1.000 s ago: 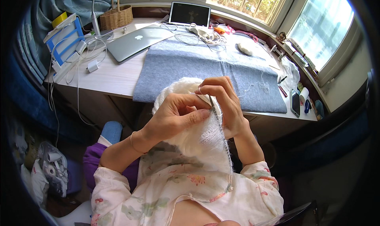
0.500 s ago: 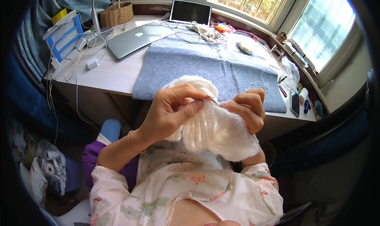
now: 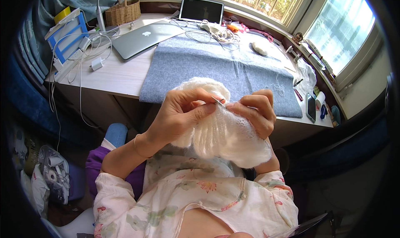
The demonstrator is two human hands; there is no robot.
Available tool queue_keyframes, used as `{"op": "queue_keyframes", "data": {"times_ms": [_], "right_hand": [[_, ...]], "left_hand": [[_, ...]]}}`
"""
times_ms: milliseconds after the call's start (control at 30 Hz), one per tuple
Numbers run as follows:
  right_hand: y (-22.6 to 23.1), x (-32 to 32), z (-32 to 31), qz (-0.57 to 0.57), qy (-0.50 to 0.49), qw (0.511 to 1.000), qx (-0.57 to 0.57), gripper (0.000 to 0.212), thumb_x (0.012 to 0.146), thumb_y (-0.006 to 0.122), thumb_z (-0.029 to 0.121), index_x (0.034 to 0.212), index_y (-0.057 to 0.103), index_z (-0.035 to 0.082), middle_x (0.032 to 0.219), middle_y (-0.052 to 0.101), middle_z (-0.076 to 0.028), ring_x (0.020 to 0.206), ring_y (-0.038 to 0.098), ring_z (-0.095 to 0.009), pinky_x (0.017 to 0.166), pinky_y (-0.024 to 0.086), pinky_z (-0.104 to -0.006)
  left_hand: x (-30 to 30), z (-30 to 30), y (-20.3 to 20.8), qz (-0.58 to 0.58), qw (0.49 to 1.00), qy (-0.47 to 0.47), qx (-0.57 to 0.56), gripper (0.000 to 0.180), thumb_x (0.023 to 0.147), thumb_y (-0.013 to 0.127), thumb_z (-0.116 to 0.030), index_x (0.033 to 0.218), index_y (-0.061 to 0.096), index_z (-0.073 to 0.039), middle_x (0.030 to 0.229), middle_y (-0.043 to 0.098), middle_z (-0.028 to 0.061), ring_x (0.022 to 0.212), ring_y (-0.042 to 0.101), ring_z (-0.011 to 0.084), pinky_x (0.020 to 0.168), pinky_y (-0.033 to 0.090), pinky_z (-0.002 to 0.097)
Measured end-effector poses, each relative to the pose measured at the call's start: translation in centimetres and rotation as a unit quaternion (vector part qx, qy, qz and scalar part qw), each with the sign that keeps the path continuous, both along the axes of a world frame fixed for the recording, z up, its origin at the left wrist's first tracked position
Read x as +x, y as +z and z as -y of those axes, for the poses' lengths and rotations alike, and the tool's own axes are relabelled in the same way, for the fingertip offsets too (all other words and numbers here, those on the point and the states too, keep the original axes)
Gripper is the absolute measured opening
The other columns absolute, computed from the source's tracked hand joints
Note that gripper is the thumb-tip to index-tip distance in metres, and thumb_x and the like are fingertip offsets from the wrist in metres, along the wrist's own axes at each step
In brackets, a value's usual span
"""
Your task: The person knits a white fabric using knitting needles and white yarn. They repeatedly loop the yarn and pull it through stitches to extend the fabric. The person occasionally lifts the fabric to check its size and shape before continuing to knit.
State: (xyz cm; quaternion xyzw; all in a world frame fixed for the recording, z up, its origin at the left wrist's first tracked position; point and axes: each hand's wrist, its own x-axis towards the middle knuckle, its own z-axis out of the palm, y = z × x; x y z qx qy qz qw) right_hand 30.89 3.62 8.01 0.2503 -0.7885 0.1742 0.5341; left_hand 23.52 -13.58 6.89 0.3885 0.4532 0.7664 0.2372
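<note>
A fluffy white piece of knitting (image 3: 210, 133) hangs between my hands, above my lap and in front of the desk edge. My left hand (image 3: 183, 113) is closed on its upper edge, thumb and forefinger pinched together. The thin metal tip of a knitting needle (image 3: 217, 101) shows at those fingertips. On the other side my right hand (image 3: 255, 113) is closed, its fingers curled round the knitting's right part with the fingertips close to the needle tip. The rest of the needle is hidden by the fingers and the wool.
Beyond my hands a grey felt mat (image 3: 187, 67) covers part of the white desk (image 3: 112, 81). A closed silver laptop (image 3: 146, 37), a tablet (image 3: 201, 10), a wicker basket (image 3: 123, 13) and tangled cables lie farther back. At the right are a phone (image 3: 311, 108) and loose white yarn (image 3: 275, 88).
My right hand has shifted slightly left, closer to my left fingertips. More of the needle tip shows, and the knitting has moved up slightly.
</note>
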Motion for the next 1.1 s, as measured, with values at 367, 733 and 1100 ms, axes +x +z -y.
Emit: {"op": "queue_keyframes", "data": {"times_ms": [367, 733, 1100], "right_hand": [[0.5, -1.5, -1.2, 0.113, 0.053, 0.99, 0.061, 0.059, 0.044, 0.06, 0.024, 0.101, 0.057, 0.008, 0.095, 0.052, -0.008, 0.076, 0.047, -0.027, 0.07, 0.036, -0.0346], [0.8, 0.5, -0.6, 0.045, -0.022, 0.999, 0.002, 0.031, 0.043, 0.075, 0.018, 0.073, 0.07, 0.013, 0.069, 0.048, 0.001, 0.066, 0.04, -0.014, 0.055, 0.033, -0.0258], [0.2, -0.6, -1.3, 0.002, -0.005, 1.0, 0.013, 0.027, 0.05, 0.071, 0.018, 0.074, 0.061, 0.01, 0.073, 0.053, -0.001, 0.066, 0.045, -0.017, 0.064, 0.03, -0.0298]], "left_hand": [[0.4, -1.1, -1.4, -0.044, 0.998, 0.009, -0.038, 0.016, 0.084, 0.058, -0.002, 0.099, 0.062, 0.001, 0.088, 0.062, 0.0025, 0.074, 0.056, 0.005, 0.065, 0.046, 0.0177], [-0.4, 0.0, -0.4, 0.014, 1.0, 0.0, -0.001, 0.014, 0.084, 0.056, -0.007, 0.097, 0.059, -0.002, 0.089, 0.062, 0.0059, 0.082, 0.058, 0.0079, 0.073, 0.049, 0.0219], [-0.1, -0.6, -1.1, -0.051, 0.998, -0.011, -0.021, 0.017, 0.083, 0.058, -0.003, 0.1, 0.062, -0.001, 0.091, 0.064, 0.007, 0.079, 0.06, 0.0091, 0.07, 0.049, 0.02]]}}
